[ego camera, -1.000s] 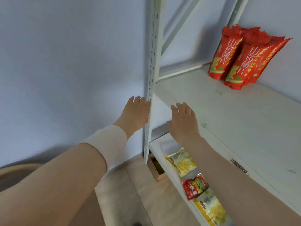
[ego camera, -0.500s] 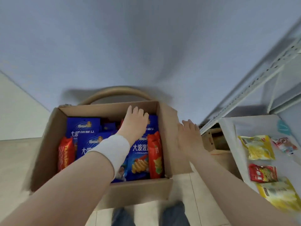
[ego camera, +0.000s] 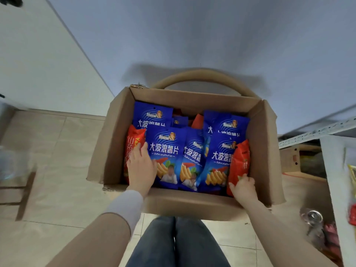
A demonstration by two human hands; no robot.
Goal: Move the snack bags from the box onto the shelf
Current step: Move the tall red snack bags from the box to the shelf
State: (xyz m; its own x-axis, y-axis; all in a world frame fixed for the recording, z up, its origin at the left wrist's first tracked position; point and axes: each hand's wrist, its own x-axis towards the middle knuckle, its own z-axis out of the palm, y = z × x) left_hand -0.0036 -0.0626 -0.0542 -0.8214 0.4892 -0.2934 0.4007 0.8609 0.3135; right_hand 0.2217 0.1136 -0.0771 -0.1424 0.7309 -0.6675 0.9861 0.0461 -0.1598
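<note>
Cardboard box (ego camera: 192, 205) on the tiled floor (ego camera: 57, 151), head view looking straight down into it. Packed tight with blue bags (ego camera: 165, 151) standing on end, one red bag against each side wall. Left hand (ego camera: 141, 168) lying flat, fingers straight, across the seam between left red bag (ego camera: 133, 143) and the nearest blue one, gripping nothing. Right hand (ego camera: 243, 187), well apart from the left, curled round the bottom corner of right red bag (ego camera: 240, 162). Shelf (ego camera: 333, 189) at the right edge, only partly in view. Likely trouble: neighbours dragged up with either red bag through the tight packing; slick foil sliding out of a corner pinch; contents crushed under a hard squeeze.
</note>
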